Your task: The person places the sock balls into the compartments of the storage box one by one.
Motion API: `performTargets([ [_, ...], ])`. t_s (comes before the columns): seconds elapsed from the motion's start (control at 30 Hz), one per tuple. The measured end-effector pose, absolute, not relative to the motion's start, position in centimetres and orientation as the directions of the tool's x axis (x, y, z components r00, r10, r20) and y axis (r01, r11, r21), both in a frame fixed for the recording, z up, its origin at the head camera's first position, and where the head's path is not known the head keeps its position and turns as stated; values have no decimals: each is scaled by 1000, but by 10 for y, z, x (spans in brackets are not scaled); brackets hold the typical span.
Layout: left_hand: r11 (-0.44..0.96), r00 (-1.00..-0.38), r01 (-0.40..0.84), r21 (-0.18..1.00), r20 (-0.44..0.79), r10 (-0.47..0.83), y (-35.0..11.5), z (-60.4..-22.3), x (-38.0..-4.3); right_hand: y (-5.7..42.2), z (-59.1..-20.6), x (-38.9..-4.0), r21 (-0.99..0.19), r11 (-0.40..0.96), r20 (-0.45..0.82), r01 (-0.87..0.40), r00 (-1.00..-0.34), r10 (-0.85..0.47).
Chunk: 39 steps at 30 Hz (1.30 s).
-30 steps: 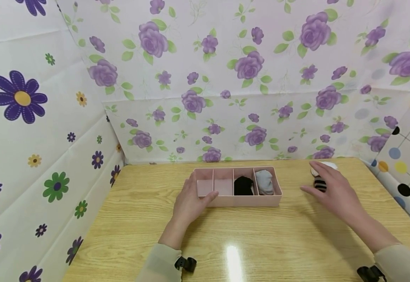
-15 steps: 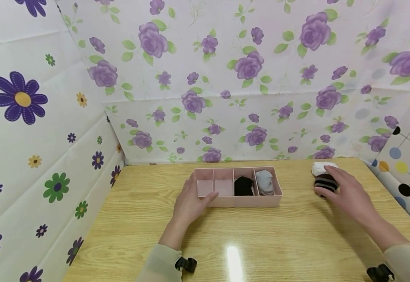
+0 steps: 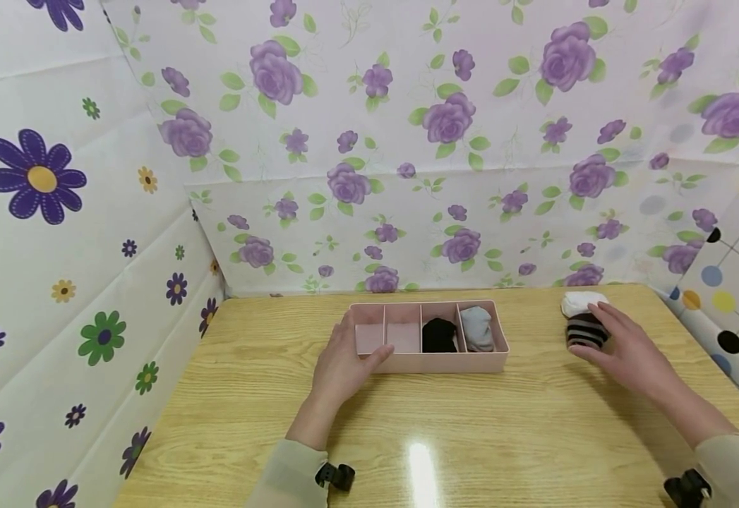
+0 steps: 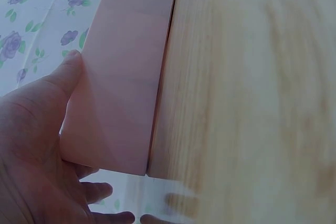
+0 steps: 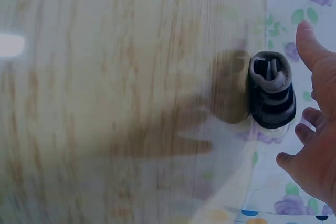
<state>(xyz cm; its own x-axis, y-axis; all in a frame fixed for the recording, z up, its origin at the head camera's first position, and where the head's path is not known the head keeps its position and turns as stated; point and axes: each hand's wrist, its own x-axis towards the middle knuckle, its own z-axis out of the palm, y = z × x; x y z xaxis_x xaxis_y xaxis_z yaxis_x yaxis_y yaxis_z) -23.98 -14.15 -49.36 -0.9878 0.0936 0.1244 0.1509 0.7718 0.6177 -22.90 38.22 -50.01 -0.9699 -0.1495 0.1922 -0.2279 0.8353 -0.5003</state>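
A pink four-compartment storage box (image 3: 439, 363) stands on the table. My left hand (image 3: 341, 361) holds its left end, thumb over the front rim and fingers round the short side. A black rolled sock (image 3: 439, 335) fills the third compartment from the left, and a grey rolled sock (image 3: 478, 329) the rightmost; the two left ones show bare bottoms. At the right, my right hand (image 3: 636, 353) reaches beside a black-and-grey striped rolled sock (image 3: 585, 331), thumb and fingers spread. In the right wrist view a gap shows between the fingers and that striped sock (image 5: 272, 90).
Just behind the striped sock lies a white rolled sock (image 3: 581, 303). The wooden table (image 3: 471, 437) ends at a flowered cloth (image 3: 344, 233) at the back. Patterned cloths hang at the left and right sides too.
My right hand has drawn to the right and slightly down, uncovering the striped sock and the white one. The left hand and the box stay as they were.
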Motion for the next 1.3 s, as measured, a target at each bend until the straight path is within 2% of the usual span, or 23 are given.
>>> performTargets([
  [0.77, 773, -989, 146, 617, 122, 90, -141, -494, -240, 394, -510, -233, -530, 832, 80, -164, -986, -144],
  [1.3, 778, -989, 142, 612, 117, 88, -141, -494, -241, 398, -513, -235, -513, 844, 105, -159, -987, -122],
])
